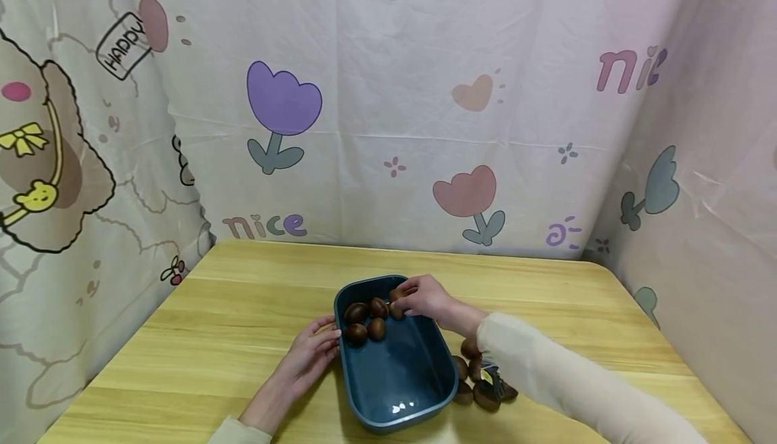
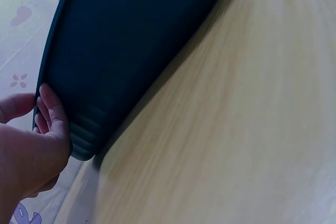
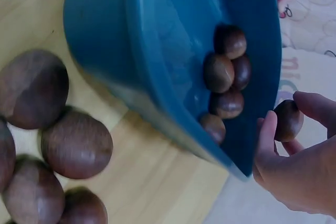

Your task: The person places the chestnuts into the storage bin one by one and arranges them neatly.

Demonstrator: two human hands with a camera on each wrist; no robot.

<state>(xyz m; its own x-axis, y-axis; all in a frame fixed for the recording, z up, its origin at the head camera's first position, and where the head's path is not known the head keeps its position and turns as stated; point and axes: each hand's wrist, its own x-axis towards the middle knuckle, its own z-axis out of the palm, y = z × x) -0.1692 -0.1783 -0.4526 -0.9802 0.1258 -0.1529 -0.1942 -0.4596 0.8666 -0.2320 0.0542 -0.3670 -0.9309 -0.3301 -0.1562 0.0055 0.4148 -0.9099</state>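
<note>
A dark blue rectangular container stands on the table, with several brown chestnuts grouped in its far left part. My left hand holds its left side; the left wrist view shows the thumb at the rim and the fingers bent against the outer wall. Over the far right corner, my right hand pinches one chestnut between thumb and fingers, close to the rim. More chestnuts lie on the table right of the container, partly hidden under the right sleeve.
The wooden table reaches back to a printed white curtain, which also hangs along both sides. A small dark device shows beneath the right forearm, overlapping the loose chestnuts.
</note>
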